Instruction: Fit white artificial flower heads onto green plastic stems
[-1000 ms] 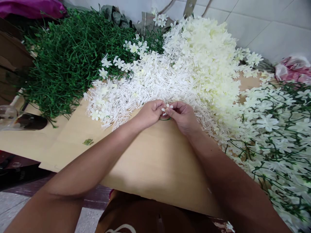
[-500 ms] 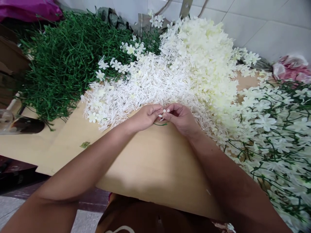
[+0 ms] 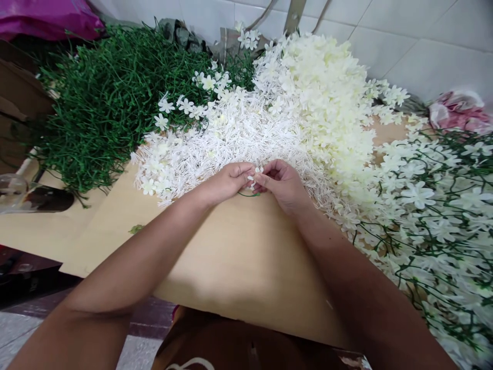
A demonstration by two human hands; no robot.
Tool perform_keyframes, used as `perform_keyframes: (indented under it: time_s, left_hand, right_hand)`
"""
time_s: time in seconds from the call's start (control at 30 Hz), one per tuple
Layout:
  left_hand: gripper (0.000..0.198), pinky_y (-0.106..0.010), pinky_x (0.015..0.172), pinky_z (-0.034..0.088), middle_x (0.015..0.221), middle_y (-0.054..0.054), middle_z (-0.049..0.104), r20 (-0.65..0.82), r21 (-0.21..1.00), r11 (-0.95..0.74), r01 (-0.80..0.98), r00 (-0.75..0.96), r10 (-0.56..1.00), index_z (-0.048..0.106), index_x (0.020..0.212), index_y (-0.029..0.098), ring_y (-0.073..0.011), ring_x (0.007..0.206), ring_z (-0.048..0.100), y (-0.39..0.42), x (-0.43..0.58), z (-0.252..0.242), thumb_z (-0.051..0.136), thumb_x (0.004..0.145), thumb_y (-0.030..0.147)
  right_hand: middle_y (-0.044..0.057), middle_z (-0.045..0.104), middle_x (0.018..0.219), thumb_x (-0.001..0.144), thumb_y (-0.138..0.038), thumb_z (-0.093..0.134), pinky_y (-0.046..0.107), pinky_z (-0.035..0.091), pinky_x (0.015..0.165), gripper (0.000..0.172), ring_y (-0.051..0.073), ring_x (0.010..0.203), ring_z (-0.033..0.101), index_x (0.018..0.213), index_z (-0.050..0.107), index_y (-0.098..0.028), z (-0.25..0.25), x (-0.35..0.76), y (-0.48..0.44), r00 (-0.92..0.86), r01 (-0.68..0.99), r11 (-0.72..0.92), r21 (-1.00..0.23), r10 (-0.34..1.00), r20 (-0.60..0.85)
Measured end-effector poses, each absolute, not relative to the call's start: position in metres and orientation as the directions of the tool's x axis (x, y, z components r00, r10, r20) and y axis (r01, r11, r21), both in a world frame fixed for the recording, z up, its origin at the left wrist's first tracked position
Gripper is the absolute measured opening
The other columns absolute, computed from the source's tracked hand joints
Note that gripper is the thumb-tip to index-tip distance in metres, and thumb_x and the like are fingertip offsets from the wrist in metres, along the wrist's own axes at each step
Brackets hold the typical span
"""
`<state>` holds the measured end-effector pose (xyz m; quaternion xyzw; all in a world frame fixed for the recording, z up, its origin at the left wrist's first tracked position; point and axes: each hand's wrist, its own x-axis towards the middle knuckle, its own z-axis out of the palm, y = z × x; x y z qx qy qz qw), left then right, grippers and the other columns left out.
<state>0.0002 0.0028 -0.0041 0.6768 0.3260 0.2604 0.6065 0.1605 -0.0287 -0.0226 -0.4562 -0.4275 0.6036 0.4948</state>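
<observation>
My left hand (image 3: 235, 177) and my right hand (image 3: 282, 184) meet over the near edge of a pile of white artificial stamens (image 3: 254, 128). Between their fingertips is a small white artificial flower (image 3: 259, 170), pinched by my right thumb and finger. A thin green stem (image 3: 249, 195) curves out below my left fingers, which are closed around it. Where stem and flower join is hidden by the fingers. Beyond lie a heap of green plastic stems (image 3: 103, 97) at the left and a mound of cream petals (image 3: 327, 92) at the right.
Finished-looking white flowers on green stems (image 3: 435, 226) spread along the right side. A clear cup with dark liquid (image 3: 50, 198) lies at the far left. Cardboard (image 3: 231, 257) covers the table before me. A tiled wall (image 3: 435, 41) stands behind, with a purple bag (image 3: 50, 20) at the upper left.
My fingers have shifted slightly on the small flower, and its petals now show higher between the fingertips. Both hands remain together in nearly the same place.
</observation>
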Motion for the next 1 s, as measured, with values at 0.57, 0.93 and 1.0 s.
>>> perform_keyframes:
  time_s: [0.57,0.93,1.0]
  left_hand:
    - [0.028,-0.023,0.049,0.029,0.049,0.003,0.046,-0.300,0.771,-0.265,0.579,0.697,0.651,0.063,0.059,0.019,-0.0094,0.047,0.037,0.012,-0.043,0.019,0.060,0.078,0.038]
    - [0.019,-0.023,0.061,0.043,0.081,-0.004,0.060,0.132,0.874,-0.331,0.356,0.482,0.866,0.066,0.085,0.015,-0.0116,0.066,0.054,-0.003,-0.013,0.010,0.061,0.079,0.033]
    - [0.017,-0.023,0.061,0.042,0.074,-0.002,0.058,0.142,0.906,-0.282,0.314,0.404,0.904,0.062,0.079,0.015,-0.0113,0.065,0.052,-0.001,-0.012,0.008,0.062,0.078,0.032]
  right_hand:
    - [0.010,0.064,0.086,0.083,-0.012,0.054,0.037,0.046,0.076,0.012,0.022,0.082,0.058,0.081,0.065,-0.016,-0.022,0.153,-0.032,-0.196,0.705,0.288,-0.648,0.957,0.213]
    - [-0.005,0.058,0.060,0.064,-0.041,0.081,0.025,0.046,0.057,0.035,0.008,0.055,0.053,0.074,0.055,-0.021,-0.012,0.159,-0.026,-0.097,-0.135,0.009,-0.991,0.995,0.023]
    - [-0.004,0.059,0.062,0.072,-0.040,0.076,0.027,0.048,0.059,0.029,0.010,0.056,0.054,0.075,0.054,-0.021,-0.012,0.157,-0.025,-0.119,-0.109,0.009,-0.994,0.993,0.022]
